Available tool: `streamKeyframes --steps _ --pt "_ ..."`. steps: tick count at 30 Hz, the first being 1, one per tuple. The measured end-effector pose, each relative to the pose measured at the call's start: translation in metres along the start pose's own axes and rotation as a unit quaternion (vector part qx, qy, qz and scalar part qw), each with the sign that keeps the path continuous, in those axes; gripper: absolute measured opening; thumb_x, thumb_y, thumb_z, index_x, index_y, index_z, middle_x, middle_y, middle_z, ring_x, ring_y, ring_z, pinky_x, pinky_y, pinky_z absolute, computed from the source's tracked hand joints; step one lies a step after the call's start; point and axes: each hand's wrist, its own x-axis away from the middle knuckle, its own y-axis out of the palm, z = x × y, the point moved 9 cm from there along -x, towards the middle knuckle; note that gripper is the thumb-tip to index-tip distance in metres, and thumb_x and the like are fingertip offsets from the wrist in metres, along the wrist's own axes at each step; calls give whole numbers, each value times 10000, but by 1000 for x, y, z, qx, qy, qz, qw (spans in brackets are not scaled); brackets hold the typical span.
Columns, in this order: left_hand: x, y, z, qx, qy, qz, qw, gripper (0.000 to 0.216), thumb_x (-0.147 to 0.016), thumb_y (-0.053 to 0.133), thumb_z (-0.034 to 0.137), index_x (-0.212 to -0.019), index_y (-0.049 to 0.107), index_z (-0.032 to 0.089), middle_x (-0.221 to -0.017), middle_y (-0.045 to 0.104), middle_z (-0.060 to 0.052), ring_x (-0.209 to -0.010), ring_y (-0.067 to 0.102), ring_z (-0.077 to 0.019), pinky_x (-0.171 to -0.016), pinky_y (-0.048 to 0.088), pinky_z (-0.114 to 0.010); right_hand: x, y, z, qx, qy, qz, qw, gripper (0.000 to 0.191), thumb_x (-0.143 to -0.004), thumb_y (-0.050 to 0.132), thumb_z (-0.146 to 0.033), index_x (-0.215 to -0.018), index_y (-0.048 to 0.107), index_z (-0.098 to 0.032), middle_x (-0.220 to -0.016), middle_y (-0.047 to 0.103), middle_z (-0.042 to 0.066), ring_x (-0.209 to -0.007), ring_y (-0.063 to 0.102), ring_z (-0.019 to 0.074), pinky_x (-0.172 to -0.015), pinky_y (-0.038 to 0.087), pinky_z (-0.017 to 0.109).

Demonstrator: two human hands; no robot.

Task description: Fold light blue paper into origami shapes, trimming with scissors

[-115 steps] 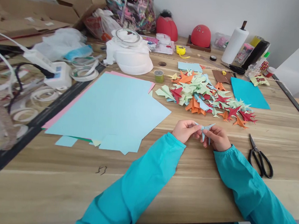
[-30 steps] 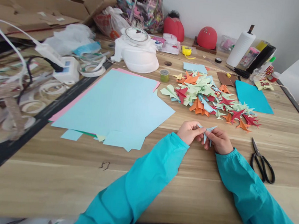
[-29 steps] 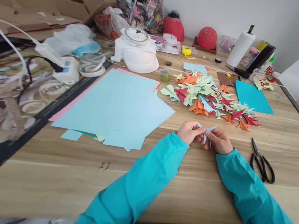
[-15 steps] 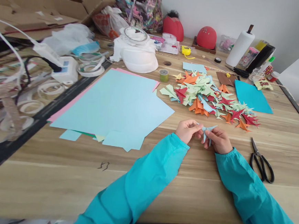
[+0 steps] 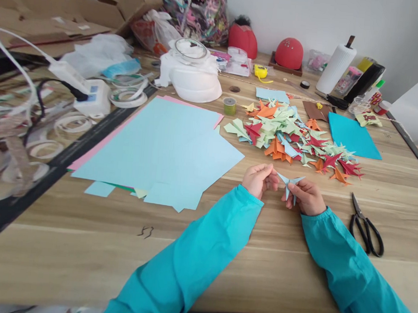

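Observation:
My right hand (image 5: 307, 195) pinches a small light blue folded paper bird (image 5: 288, 183) between thumb and fingers, its pointed wings spread above the fingertips. Just left of the bird's wing tip is my left hand (image 5: 260, 179), thumb and fingers drawn together. A small gap separates it from the paper, and I see nothing in its grasp. Beyond both hands lies a pile of folded paper birds (image 5: 276, 128) in pale green, orange, red and blue. Black-handled scissors (image 5: 365, 224) rest on the table to the right of my right hand.
Large light blue paper sheets (image 5: 148, 142) cover the table at left, over pink ones. A thread spool (image 5: 229, 106) stands behind them. Bright blue paper (image 5: 354, 135) lies at right. A power strip (image 5: 96, 98) sits among cords and tape rolls. Red pincushions (image 5: 288, 53) line the wall.
My left hand has come away from the paper bird and shifted slightly left. The bird's left wing, partly covered before, now shows. My right hand keeps its hold.

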Motion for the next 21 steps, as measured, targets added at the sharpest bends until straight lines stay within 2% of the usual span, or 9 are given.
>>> streamKeyframes --steps 4,7,10,15,21 --pt "2 4 3 -56 33 -3 998 362 -622 635 476 -633 549 125 -478 535 22 -380 470 -60 -394 369 -192 1 3 -3 28 -6 -11 1000 294 -755 574 -402 -662 586 -123 -469 607 25 -368 536 103 -352 407 196" --pt "5 18 3 -137 44 -58 988 332 -528 729 398 -630 564 128 -462 540 28 -390 490 -76 -407 381 -204 2 6 -9 29 -19 -11 999 274 -733 596 -409 -692 566 -140 -527 633 22 -382 551 106 -364 434 204" --pt "8 26 4 -148 51 -96 983 321 -504 739 386 -578 562 128 -488 565 14 -397 513 -105 -430 420 -248 3 8 -13 42 -25 -3 999 285 -713 609 -430 -702 547 -152 -533 631 12 -382 553 106 -363 442 208" --pt "8 24 5 -152 31 -95 983 282 -550 708 369 -536 575 122 -487 572 -5 -447 532 -120 -465 432 -260 4 9 -18 59 -40 14 997 309 -687 625 -447 -681 538 -150 -501 610 2 -367 537 98 -358 433 204" --pt "6 20 8 -189 41 -80 978 202 -574 699 290 -551 601 114 -547 593 -11 -521 529 -101 -542 422 -234 5 6 -14 51 -27 26 998 291 -683 636 -422 -681 527 -152 -486 603 -3 -348 520 94 -338 416 196"
